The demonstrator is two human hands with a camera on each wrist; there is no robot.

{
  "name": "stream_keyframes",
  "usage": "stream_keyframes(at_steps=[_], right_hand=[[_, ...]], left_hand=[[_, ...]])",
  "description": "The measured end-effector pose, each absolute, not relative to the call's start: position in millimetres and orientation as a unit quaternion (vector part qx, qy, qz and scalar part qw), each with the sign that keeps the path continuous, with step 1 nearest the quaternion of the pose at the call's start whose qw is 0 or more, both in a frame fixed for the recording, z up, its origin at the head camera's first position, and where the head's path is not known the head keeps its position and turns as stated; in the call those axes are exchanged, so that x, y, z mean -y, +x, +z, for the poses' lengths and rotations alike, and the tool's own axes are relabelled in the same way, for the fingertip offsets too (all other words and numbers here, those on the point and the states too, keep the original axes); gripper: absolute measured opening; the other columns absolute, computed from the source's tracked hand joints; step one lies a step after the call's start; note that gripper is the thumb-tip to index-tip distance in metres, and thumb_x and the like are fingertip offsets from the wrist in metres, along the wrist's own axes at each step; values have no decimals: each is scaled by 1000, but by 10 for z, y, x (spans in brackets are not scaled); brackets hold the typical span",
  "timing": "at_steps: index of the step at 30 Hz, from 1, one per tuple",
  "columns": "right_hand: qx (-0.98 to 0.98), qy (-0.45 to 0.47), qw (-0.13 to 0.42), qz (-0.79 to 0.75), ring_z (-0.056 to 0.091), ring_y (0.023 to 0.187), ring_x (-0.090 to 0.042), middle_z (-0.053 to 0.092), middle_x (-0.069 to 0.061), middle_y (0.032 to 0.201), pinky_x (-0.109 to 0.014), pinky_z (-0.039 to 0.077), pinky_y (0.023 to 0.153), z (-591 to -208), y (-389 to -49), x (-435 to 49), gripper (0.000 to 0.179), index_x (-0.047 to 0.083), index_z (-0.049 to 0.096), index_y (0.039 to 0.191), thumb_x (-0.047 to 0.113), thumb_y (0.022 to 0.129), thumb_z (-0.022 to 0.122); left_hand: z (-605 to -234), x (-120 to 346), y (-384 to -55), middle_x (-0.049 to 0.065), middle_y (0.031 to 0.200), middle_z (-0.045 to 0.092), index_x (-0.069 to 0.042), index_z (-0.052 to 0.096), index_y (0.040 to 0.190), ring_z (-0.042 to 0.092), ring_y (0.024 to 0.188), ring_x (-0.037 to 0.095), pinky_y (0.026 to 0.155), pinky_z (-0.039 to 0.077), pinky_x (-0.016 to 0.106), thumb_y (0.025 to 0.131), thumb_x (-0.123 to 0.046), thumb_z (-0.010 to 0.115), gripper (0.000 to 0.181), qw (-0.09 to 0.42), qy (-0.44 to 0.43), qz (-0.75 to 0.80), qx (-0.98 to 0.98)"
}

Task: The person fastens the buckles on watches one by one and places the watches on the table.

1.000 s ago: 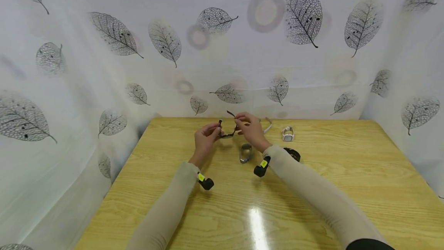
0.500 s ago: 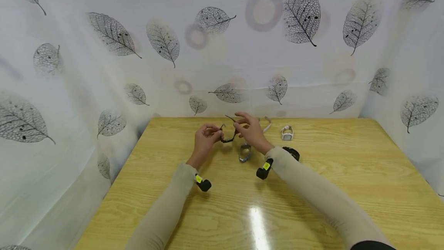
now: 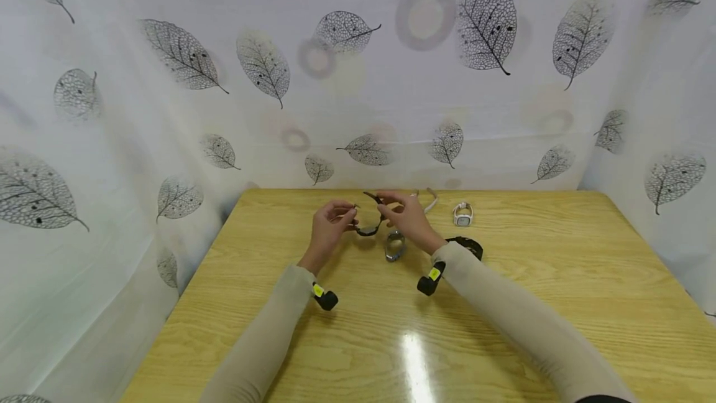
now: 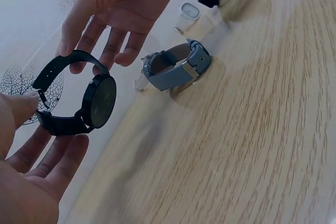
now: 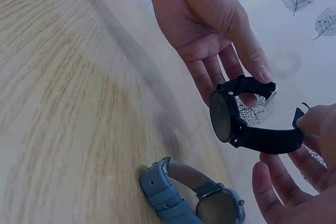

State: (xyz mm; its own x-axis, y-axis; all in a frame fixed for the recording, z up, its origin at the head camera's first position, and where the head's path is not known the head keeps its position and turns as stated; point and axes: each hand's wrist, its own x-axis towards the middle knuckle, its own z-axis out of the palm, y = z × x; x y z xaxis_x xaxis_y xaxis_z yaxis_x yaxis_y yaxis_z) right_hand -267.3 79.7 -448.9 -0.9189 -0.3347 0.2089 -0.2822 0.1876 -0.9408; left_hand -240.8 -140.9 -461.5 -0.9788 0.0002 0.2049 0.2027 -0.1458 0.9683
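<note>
A black wristwatch [image 3: 367, 231] with a dark round dial [image 4: 103, 102] is held off the table between both hands, its strap unfastened. My left hand [image 3: 329, 229] pinches the strap's buckle end; the metal buckle [image 5: 272, 95] shows by the thumb in the right wrist view. My right hand [image 3: 410, 217] pinches the holed strap half [image 4: 55, 72], whose tip sticks out past the fingers toward the buckle, a small gap apart. The dial hangs at the bottom of the loop. Just below the right hand, a grey-blue watch [image 3: 394, 246] stands on its side on the table.
A white watch [image 3: 463, 215] lies on the wooden table [image 3: 548, 254] right of the hands. A black watch [image 3: 468, 246] sits partly behind the right sleeve. A white strap [image 3: 431, 201] shows behind the right hand. Leaf-patterned cloth [image 3: 391, 79] encloses the back and sides.
The right hand has lowered slightly, bringing the free strap tip down. The buckle end has tipped over from upright, and the dial hangs a little lower.
</note>
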Motion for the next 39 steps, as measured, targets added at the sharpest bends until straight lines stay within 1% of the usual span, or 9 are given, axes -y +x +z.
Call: stream_keyframes(at_steps=[6, 10, 19, 21, 24, 27, 33, 37, 39], right_hand=[[-778, -226, 16, -586, 72, 95, -39, 64, -12, 130, -45, 63, 75, -4524, -2633, -823, 37, 12, 64, 140, 19, 104, 65], [-780, -231, 21, -582, 73, 95, -34, 64, -10, 132, -47, 63, 75, -4515, -2596, -837, 34, 15, 65, 138, 18, 103, 65], [-781, -225, 18, -583, 72, 92, -29, 64, -11, 133, -53, 62, 75, -4526, -2572, -899, 35, 15, 65, 138, 19, 103, 66], [-780, -226, 16, -583, 72, 92, -29, 64, -11, 133, -55, 61, 75, -4523, -2566, -915, 36, 14, 65, 139, 19, 103, 66], [-779, -226, 19, -585, 71, 95, -30, 64, -11, 134, -55, 61, 77, -4520, -2558, -936, 38, 11, 63, 140, 18, 103, 66], [-777, -226, 30, -586, 71, 99, -32, 62, -12, 136, -55, 61, 81, -4519, -2545, -953, 40, 9, 61, 142, 17, 103, 66], [-765, -235, 62, -596, 66, 109, -46, 59, -21, 141, -63, 57, 86, -4522, -2555, -949, 42, 3, 57, 144, 11, 103, 64], [-772, -246, 59, -583, 69, 106, -39, 61, -17, 140, -57, 60, 83, -4522, -2554, -948, 42, 6, 61, 143, 17, 103, 66], [-776, -253, 54, -576, 69, 106, -35, 63, -14, 139, -54, 61, 82, -4514, -2550, -948, 41, 7, 62, 142, 19, 102, 67]], left_hand=[[-4588, 1424, -2394, 31, 110, 69, 5, 68, 114, 74, 82, 32, 73, 65, 39, 95, -5, 74, 22, 66, -50, -748, 659], [-4569, 1438, -2387, 36, 116, 67, 6, 69, 118, 75, 81, 30, 73, 64, 38, 95, -5, 74, 26, 51, -29, -749, 660], [-4561, 1479, -2405, 41, 122, 62, 16, 63, 125, 76, 87, 25, 86, 62, 42, 95, -10, 75, 41, -26, -14, -772, 635], [-4555, 1486, -2401, 37, 117, 66, 17, 63, 126, 75, 87, 24, 87, 62, 42, 96, -11, 75, 43, -32, -12, -771, 636], [-4542, 1484, -2390, 23, 107, 73, 16, 62, 127, 75, 89, 23, 91, 60, 44, 97, -13, 73, 43, -29, -17, -765, 643], [-4523, 1464, -2371, 13, 103, 73, 12, 65, 126, 75, 93, 26, 93, 59, 44, 99, -15, 71, 39, -20, -24, -763, 645], [-4489, 1399, -2359, 16, 107, 70, 2, 71, 120, 70, 105, 41, 90, 61, 41, 100, -19, 70, 28, 0, -27, -762, 647], [-4495, 1369, -2375, 16, 109, 70, 1, 72, 120, 65, 111, 50, 89, 61, 43, 100, -18, 70, 28, 12, -38, -769, 638], [-4499, 1358, -2382, 17, 112, 70, 2, 71, 121, 68, 107, 45, 89, 61, 43, 100, -18, 70, 30, 15, -47, -771, 635]])
